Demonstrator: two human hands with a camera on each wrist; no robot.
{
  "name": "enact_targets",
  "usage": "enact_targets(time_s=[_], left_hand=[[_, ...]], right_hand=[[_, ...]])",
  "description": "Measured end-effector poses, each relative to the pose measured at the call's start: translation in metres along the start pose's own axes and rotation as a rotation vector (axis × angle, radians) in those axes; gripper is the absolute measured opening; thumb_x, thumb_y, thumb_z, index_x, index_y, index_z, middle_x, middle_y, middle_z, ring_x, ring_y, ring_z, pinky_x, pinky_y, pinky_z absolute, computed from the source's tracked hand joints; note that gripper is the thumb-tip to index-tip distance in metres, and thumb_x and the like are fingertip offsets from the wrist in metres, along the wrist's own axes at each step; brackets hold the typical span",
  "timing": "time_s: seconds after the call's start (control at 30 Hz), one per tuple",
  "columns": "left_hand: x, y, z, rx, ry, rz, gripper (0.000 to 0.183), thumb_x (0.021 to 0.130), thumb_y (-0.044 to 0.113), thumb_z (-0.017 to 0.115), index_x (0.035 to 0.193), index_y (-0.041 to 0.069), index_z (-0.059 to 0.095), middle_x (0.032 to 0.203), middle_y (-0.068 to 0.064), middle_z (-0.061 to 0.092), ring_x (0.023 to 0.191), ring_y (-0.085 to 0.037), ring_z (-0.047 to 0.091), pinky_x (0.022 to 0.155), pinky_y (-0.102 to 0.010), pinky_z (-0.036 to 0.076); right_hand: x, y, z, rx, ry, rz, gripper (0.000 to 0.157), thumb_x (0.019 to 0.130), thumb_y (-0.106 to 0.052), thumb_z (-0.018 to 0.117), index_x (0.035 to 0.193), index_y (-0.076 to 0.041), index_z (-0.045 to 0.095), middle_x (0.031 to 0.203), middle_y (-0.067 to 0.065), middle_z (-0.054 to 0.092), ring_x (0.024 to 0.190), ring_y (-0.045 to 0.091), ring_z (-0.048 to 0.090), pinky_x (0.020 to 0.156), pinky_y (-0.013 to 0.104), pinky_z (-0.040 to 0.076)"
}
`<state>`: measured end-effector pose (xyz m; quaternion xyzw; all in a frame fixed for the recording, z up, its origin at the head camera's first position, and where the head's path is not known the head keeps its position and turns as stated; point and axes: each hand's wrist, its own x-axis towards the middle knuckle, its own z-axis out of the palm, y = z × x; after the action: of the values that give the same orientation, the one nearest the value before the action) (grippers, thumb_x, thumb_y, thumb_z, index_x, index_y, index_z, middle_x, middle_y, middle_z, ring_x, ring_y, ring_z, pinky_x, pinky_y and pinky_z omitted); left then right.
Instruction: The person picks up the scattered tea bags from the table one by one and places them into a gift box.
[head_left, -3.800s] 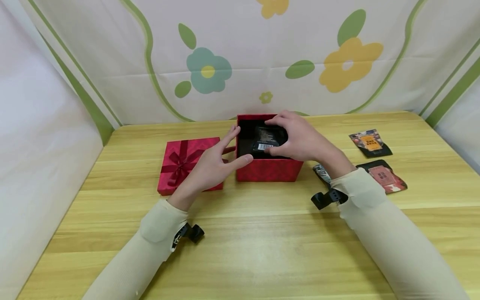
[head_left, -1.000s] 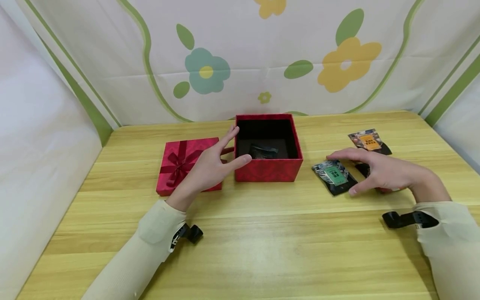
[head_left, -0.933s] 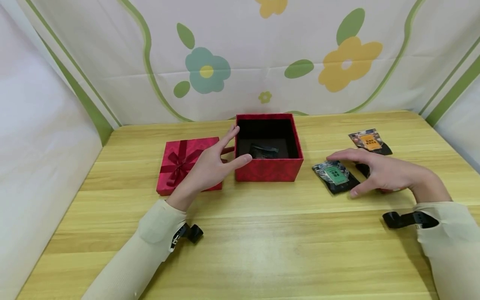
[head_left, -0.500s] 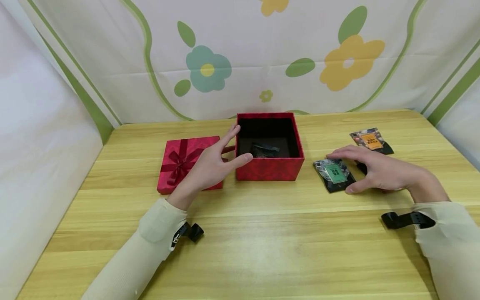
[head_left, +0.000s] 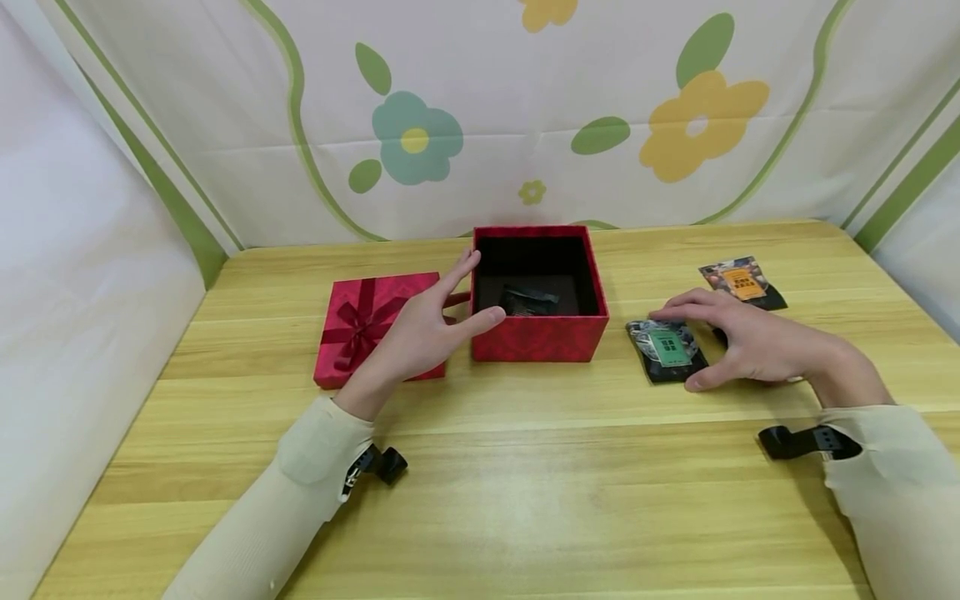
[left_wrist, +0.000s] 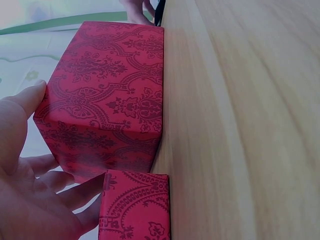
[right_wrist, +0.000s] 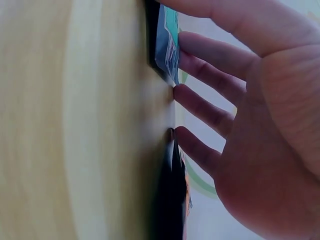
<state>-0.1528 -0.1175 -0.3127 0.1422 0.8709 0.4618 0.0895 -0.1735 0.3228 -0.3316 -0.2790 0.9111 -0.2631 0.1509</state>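
In the head view, my left hand point(head_left: 420, 337) rests at the left side of an open red gift box point(head_left: 536, 340), thumb at its front left corner and fingertips along its rim. The left wrist view shows this hand with fingers extended against the patterned box wall point(left_wrist: 105, 80). A black sachet point(head_left: 529, 301) lies inside the box. My right hand point(head_left: 757, 346) is over the table, thumb and fingertips at the edges of a black sachet with a green label point(head_left: 670, 350), its fingers long and loose. Another black sachet point(right_wrist: 172, 195) is beneath that hand, mostly hidden in the head view.
A red lid with a ribbon bow point(head_left: 362, 333) lies left of the box, partly behind my left hand. At the right back sits a sachet with an orange label point(head_left: 744, 283). A flowered curtain point(head_left: 525, 125) hangs behind the wooden table point(head_left: 510, 483).
My right hand, earlier holding a black sachet inside the box, has left it there and moved right to the green-labelled sachet. That sachet has turned slightly under its fingers. My left hand stays put.
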Motion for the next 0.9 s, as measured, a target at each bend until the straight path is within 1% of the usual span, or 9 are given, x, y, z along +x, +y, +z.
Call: enact_targets(time_s=[0.07, 0.17, 0.33, 0.4, 0.43, 0.57, 0.67, 0.8, 0.9], left_hand=[[0.000, 0.000, 0.000, 0.000, 0.001, 0.003, 0.085, 0.098, 0.054, 0.070, 0.167, 0.049, 0.020, 0.178, 0.021, 0.011, 0.157, -0.030, 0.039, 0.108, -0.049, 0.057], [0.000, -0.001, -0.001, 0.002, 0.003, 0.009, 0.086, 0.098, 0.053, 0.070, 0.168, 0.047, 0.020, 0.178, 0.021, 0.011, 0.158, -0.031, 0.038, 0.108, -0.049, 0.057], [0.000, -0.001, 0.000, 0.001, 0.004, 0.010, 0.086, 0.099, 0.052, 0.070, 0.168, 0.046, 0.021, 0.176, 0.028, 0.011, 0.157, -0.028, 0.040, 0.112, -0.049, 0.055], [0.000, -0.001, 0.000, 0.000, 0.005, 0.008, 0.086, 0.099, 0.052, 0.070, 0.169, 0.045, 0.021, 0.175, 0.029, 0.011, 0.156, -0.026, 0.042, 0.112, -0.048, 0.055], [0.000, -0.001, 0.000, -0.001, 0.006, 0.008, 0.086, 0.099, 0.052, 0.070, 0.169, 0.044, 0.021, 0.176, 0.028, 0.011, 0.156, -0.026, 0.042, 0.112, -0.048, 0.055], [0.000, -0.001, 0.000, -0.004, 0.008, 0.009, 0.086, 0.099, 0.052, 0.070, 0.169, 0.044, 0.021, 0.176, 0.027, 0.011, 0.156, -0.027, 0.042, 0.112, -0.048, 0.055], [0.000, -0.001, -0.001, -0.006, 0.011, 0.011, 0.086, 0.099, 0.052, 0.070, 0.169, 0.045, 0.021, 0.175, 0.030, 0.011, 0.156, -0.027, 0.042, 0.112, -0.048, 0.055], [-0.001, -0.001, 0.000, -0.004, 0.008, 0.016, 0.086, 0.098, 0.053, 0.070, 0.168, 0.047, 0.020, 0.174, 0.032, 0.010, 0.158, -0.029, 0.039, 0.111, -0.048, 0.056], [0.000, -0.002, 0.001, -0.006, 0.005, 0.021, 0.086, 0.098, 0.053, 0.070, 0.168, 0.046, 0.020, 0.174, 0.032, 0.010, 0.159, -0.030, 0.038, 0.111, -0.049, 0.055]], right_hand=[[0.001, 0.000, 0.000, 0.001, 0.005, 0.005, 0.084, 0.075, -0.025, 0.097, 0.150, -0.024, 0.058, 0.157, 0.009, 0.048, 0.148, 0.040, 0.033, 0.110, 0.066, 0.033], [0.001, -0.001, 0.000, 0.007, 0.022, 0.020, 0.083, 0.075, -0.026, 0.097, 0.148, -0.025, 0.059, 0.154, 0.006, 0.051, 0.143, 0.032, 0.040, 0.109, 0.055, 0.035], [0.001, -0.002, 0.000, 0.012, 0.051, 0.048, 0.080, 0.075, -0.027, 0.097, 0.146, -0.025, 0.060, 0.151, 0.004, 0.054, 0.138, 0.024, 0.042, 0.106, 0.046, 0.035], [0.001, -0.003, 0.000, 0.021, 0.061, 0.055, 0.079, 0.076, -0.026, 0.097, 0.146, -0.023, 0.060, 0.150, 0.005, 0.053, 0.139, 0.026, 0.042, 0.108, 0.051, 0.036], [0.001, -0.004, 0.000, 0.025, 0.067, 0.062, 0.078, 0.077, -0.027, 0.096, 0.146, -0.024, 0.060, 0.150, 0.004, 0.053, 0.137, 0.025, 0.043, 0.109, 0.052, 0.037], [0.002, -0.010, -0.003, 0.038, 0.091, 0.086, 0.076, 0.081, -0.033, 0.094, 0.148, -0.025, 0.059, 0.150, 0.005, 0.050, 0.145, 0.037, 0.039, 0.110, 0.067, 0.035], [0.002, -0.015, -0.005, 0.042, 0.123, 0.103, 0.073, 0.084, -0.037, 0.091, 0.149, -0.027, 0.058, 0.152, 0.007, 0.047, 0.147, 0.041, 0.037, 0.110, 0.068, 0.033], [0.002, -0.018, -0.007, 0.050, 0.185, 0.104, 0.071, 0.088, -0.033, 0.089, 0.151, -0.024, 0.057, 0.153, 0.010, 0.046, 0.142, 0.037, 0.041, 0.110, 0.067, 0.032], [0.002, -0.021, -0.007, 0.064, 0.233, 0.102, 0.070, 0.090, -0.030, 0.086, 0.153, -0.021, 0.056, 0.152, 0.009, 0.046, 0.141, 0.035, 0.040, 0.110, 0.066, 0.031]])
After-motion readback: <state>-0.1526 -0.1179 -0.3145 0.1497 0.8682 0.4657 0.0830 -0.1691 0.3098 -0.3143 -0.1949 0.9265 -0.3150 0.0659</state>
